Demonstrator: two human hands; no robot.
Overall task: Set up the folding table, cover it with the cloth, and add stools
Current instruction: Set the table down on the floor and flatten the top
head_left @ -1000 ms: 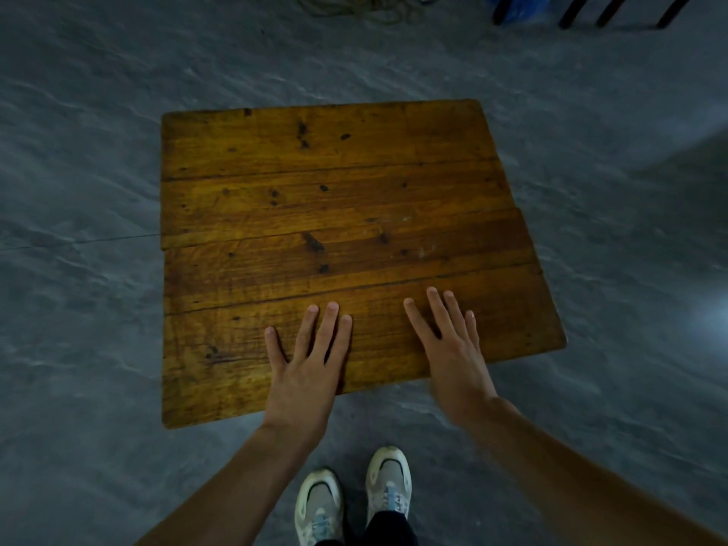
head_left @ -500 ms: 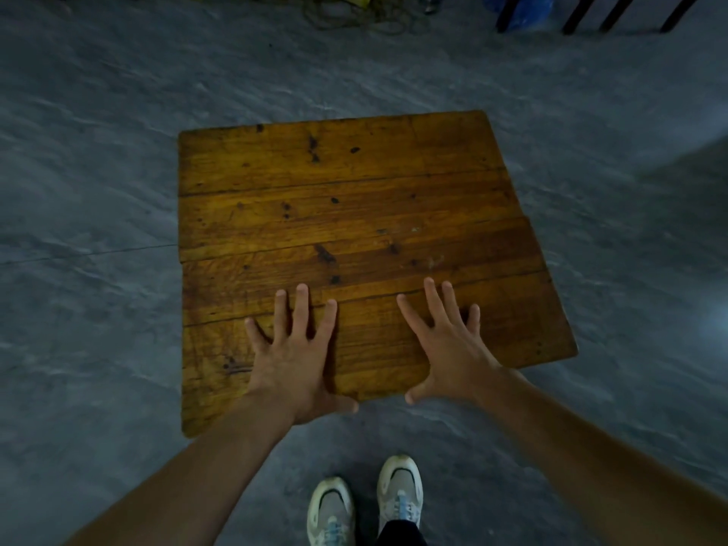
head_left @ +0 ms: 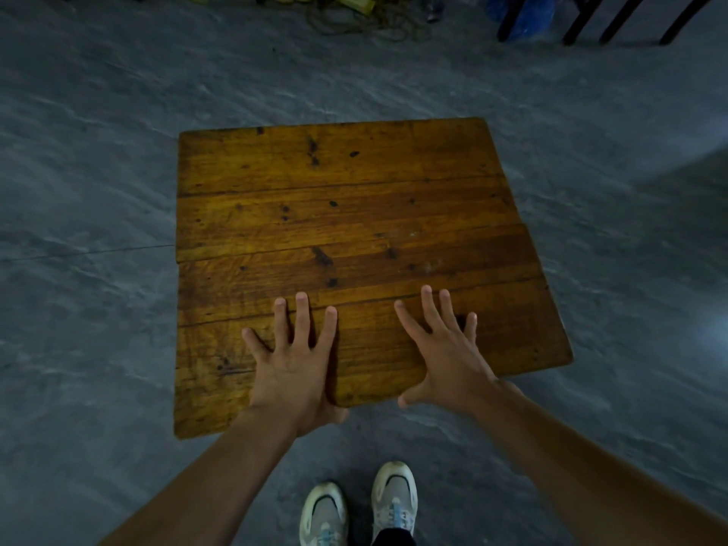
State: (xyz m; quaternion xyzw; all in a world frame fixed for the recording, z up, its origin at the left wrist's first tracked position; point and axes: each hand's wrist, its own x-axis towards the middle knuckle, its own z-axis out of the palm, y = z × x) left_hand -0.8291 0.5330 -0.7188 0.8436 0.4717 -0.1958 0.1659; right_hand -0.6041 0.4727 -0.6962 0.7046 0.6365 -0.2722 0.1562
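"Below the head camera, what stands on the floor?"

"A square counter of amber-brown wooden planks (head_left: 346,214), dotted with dark knots. It fills the middle of the view, its top level, on a grey mottled stone floor (head_left: 98,151)."

"Where are the person's hands?"

"Both lie palm down on the plank nearest the person. The left hand (head_left: 293,372) sits toward the middle of the near edge. The right hand (head_left: 449,360) is near it, and the two do not touch."

"Do the fingers grasp anything?"

"No. The fingers (head_left: 302,321) of each hand are straight, spread and released, pressing flat on the wood. Each thumb reaches past the near edge; I cannot tell whether it hooks beneath."

"What else is there?"

"A pair of white and grey trainers (head_left: 394,498) on the floor, near the counter's near edge, toes pointing toward it. Well apart, along the top of the view, lie a tangle of yellowish rope (head_left: 366,21), a blurred blue object (head_left: 528,13) and dark slanted furniture legs (head_left: 583,17)."
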